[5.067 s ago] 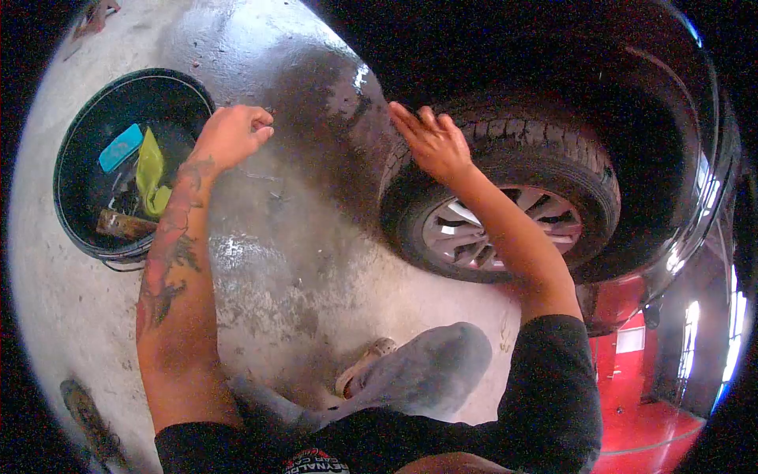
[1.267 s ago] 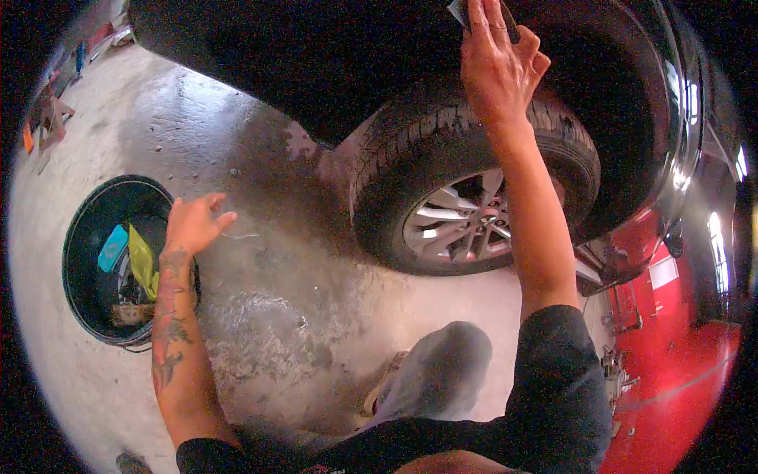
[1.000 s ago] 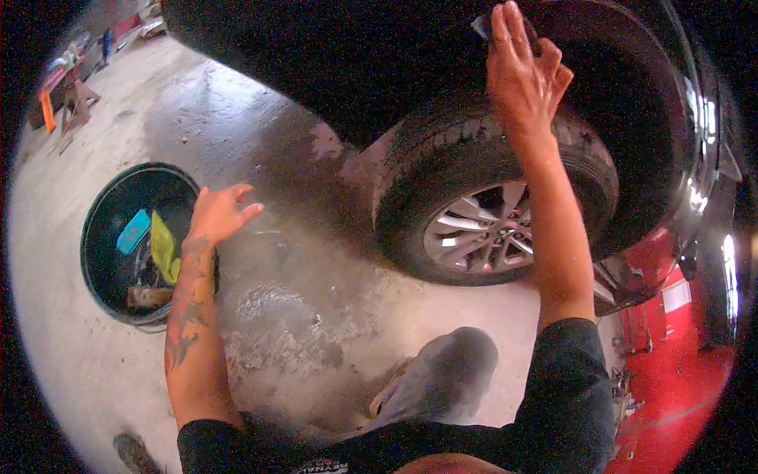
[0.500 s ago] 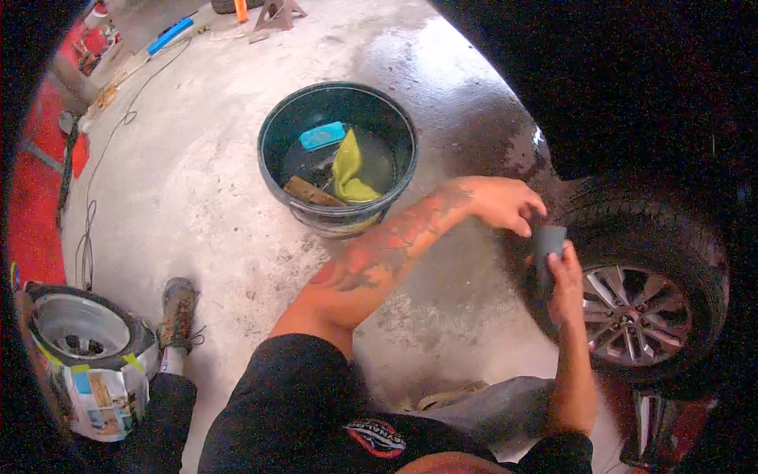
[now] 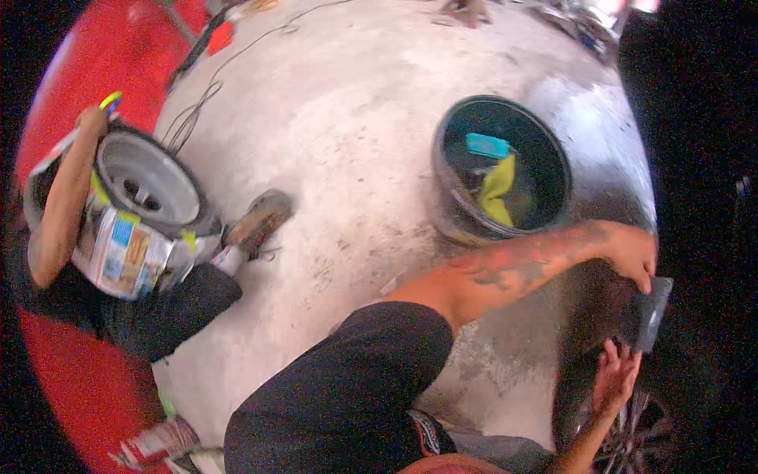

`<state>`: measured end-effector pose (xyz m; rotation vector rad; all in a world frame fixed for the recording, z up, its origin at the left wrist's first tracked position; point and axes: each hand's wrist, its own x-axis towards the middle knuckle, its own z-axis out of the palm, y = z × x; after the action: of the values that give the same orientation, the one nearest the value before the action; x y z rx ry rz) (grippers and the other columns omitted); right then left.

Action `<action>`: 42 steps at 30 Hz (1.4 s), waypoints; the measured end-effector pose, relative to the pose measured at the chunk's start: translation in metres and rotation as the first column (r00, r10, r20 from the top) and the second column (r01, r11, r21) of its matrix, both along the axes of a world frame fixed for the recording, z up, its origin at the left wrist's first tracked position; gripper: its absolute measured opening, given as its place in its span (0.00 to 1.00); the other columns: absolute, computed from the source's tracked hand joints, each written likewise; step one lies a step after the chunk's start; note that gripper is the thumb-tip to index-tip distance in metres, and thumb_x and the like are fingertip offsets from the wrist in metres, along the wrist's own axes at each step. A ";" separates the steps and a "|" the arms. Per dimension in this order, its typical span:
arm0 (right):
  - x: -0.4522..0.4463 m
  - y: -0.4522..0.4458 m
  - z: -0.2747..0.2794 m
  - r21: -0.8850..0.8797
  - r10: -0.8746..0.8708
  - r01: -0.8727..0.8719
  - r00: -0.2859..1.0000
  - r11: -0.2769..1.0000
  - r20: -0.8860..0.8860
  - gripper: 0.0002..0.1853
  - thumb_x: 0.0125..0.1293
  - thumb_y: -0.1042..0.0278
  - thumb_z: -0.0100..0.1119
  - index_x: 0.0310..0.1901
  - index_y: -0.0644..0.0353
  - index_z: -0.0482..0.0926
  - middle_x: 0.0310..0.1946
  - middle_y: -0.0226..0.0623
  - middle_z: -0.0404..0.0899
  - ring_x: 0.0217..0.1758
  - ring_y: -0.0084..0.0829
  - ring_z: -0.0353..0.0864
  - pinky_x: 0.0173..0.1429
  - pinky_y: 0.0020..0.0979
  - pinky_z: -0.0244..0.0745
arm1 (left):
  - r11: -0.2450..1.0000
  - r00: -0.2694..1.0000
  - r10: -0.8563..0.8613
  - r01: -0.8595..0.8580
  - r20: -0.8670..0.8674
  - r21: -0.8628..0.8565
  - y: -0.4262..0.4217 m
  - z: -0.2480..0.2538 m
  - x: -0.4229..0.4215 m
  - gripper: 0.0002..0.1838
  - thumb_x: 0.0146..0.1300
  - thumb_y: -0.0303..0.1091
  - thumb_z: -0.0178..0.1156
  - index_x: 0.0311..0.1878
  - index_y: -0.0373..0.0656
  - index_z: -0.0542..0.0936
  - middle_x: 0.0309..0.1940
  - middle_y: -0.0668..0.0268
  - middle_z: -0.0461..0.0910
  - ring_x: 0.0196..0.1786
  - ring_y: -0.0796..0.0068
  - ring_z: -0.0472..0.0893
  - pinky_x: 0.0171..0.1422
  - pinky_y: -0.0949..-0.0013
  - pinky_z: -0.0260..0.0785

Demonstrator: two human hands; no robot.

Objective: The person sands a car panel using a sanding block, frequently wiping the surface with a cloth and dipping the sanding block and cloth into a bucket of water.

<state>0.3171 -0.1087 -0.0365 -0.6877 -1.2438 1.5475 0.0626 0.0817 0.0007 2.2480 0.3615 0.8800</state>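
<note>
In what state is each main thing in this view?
gray sheet: raised between left hand and right hand
bucket: upright, open
blue block: inside bucket
yellow-green cloth: rumpled, inside bucket
loose wheel: partly wrapped in paper
cord: loosely looped on floor
car wheel: shadowed, partly out of frame

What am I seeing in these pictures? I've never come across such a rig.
There is no machine: one camera on a person's head looks forward and down at their bare hands. The left hand holds the upper end of a dark grey sheet; the right hand is at its lower end. On the concrete floor stands a dark bucket with a turquoise block and a yellow-green cloth inside. At the picture's left, a co-worker's arm is beside a wheel partly covered with printed paper.
</note>
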 end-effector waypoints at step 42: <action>-0.269 0.275 -0.153 -0.158 0.192 -0.466 0.026 0.870 0.981 0.22 0.57 0.69 0.64 0.55 0.60 0.80 0.54 0.47 0.81 0.60 0.39 0.78 0.59 0.39 0.73 | 0.611 0.389 0.480 -0.792 -0.786 -0.018 0.073 -0.253 -0.124 0.15 0.54 0.37 0.65 0.46 0.50 0.87 0.49 0.66 0.85 0.51 0.61 0.84 0.55 0.47 0.76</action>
<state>0.0481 0.1661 -0.1896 -1.5183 -2.7754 1.1046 -0.0610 0.1550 -0.2526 1.9143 1.7677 0.1206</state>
